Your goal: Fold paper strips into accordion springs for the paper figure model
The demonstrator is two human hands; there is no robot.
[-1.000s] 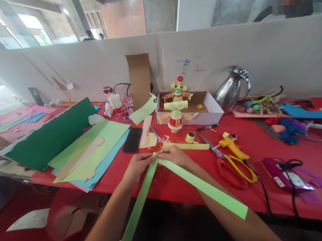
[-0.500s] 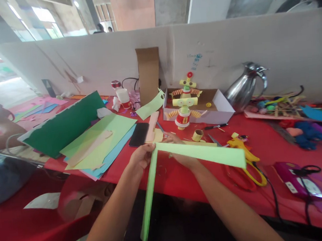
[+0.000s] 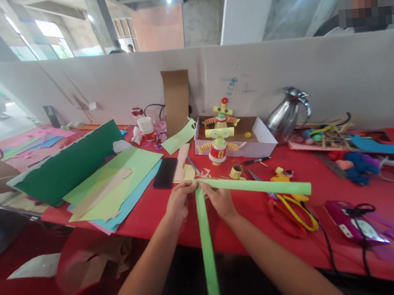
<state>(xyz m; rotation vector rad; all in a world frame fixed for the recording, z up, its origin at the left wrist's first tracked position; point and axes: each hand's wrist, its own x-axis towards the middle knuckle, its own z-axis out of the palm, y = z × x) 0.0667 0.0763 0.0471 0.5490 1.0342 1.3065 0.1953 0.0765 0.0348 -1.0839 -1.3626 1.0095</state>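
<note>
Two long light-green paper strips meet at a corner above the red table's [image 3: 243, 221] front edge. One green strip [image 3: 258, 186] runs level to the right; the other green strip [image 3: 206, 244] hangs straight down toward me. My left hand [image 3: 180, 202] and my right hand [image 3: 218, 199] both pinch the joint where the strips cross. Just beyond my hands stand a small paper roll [image 3: 235, 171] and a paper robot figure [image 3: 218, 141].
Scissors [image 3: 290, 208] and a yellow glue gun [image 3: 283, 177] lie right of the strip. A black phone [image 3: 165, 172], stacked green and blue sheets [image 3: 114, 186], an open cardboard box [image 3: 261, 140], a metal jug [image 3: 288, 113] and a purple tool [image 3: 355, 223] crowd the table. A white partition backs it.
The strips have swung: the right one rose from slanting down-right to level, and the lower one turned from slanting left to hanging straight down. Both hands stay on the joint.
</note>
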